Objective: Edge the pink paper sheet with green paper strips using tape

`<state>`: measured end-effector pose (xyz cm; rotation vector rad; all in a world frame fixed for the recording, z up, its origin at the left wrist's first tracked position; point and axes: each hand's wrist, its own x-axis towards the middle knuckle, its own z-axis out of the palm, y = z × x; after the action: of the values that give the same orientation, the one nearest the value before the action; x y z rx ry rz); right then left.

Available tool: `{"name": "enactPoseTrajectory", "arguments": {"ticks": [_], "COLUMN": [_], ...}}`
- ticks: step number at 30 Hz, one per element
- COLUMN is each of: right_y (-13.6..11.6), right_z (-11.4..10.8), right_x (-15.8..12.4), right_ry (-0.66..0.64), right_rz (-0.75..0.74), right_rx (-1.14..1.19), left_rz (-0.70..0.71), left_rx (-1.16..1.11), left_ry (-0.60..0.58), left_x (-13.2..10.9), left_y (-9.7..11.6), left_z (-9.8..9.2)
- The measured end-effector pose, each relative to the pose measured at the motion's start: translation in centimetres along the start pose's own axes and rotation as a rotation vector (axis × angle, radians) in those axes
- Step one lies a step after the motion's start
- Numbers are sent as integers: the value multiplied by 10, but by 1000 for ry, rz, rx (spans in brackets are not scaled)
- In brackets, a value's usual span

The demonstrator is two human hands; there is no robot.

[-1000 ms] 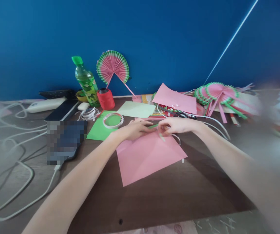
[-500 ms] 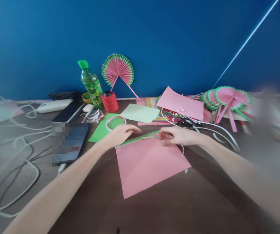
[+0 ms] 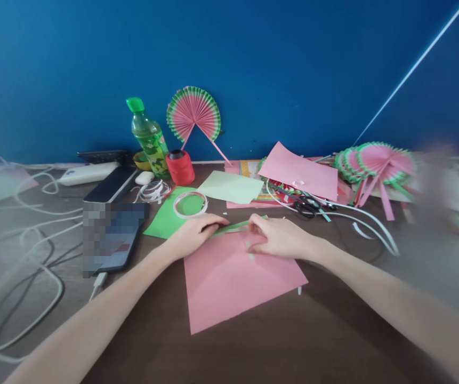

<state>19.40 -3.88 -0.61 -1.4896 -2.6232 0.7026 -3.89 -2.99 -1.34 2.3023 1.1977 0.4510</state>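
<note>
Lying along the top edge of a square pink paper sheet [image 3: 233, 282] at frame centre was a thin green paper strip [image 3: 235, 226]. The left hand [image 3: 195, 234] pressed it with flat, extended fingers; the right hand [image 3: 279, 241] pinched its other end. A white tape ring [image 3: 190, 204] lay just above left.

left hand [image 3: 194, 236]: bare, slim fingers
right hand [image 3: 281, 241]: bare
left forearm [image 3: 105, 314]: bare, unsleeved
right forearm [image 3: 393, 298]: bare, unsleeved

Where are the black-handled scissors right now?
Head view, right of centre: the black-handled scissors lie just in front of the tilted pink paper sheet, beyond the right hand.
</note>
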Motion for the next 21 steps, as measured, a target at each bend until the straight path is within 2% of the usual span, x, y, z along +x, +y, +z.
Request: {"name": "enactPoseTrajectory", "arguments": {"ticks": [2, 5, 9, 12, 14, 17, 21], "right_y": [0, 8, 23, 19, 8, -8, -5], "right_z": [1, -6, -22, -26, -19, -4, 4], "right_x": [2, 7, 12, 10, 5, -3, -3], "right_ry": [-4, -32, -115, -105, -88, -35, -68], "right_rz": [7, -6, -26, -9, -8, 18, -39], "right_rx": [3, 5, -9, -2, 27, -56, -133], "left_rz": [120, 224, 311, 385, 392, 370, 347], "left_rx": [177, 333, 389, 393, 404, 432, 449], "left_ry": [12, -56, -143, -181, -189, -201, -223], "left_x": [-1, -4, -8, -11, -14, -17, -19], "left_y": [7, 13, 7, 0, -2, -1, 2], "left_z": [9, 21, 25, 24, 23, 24, 23]}}
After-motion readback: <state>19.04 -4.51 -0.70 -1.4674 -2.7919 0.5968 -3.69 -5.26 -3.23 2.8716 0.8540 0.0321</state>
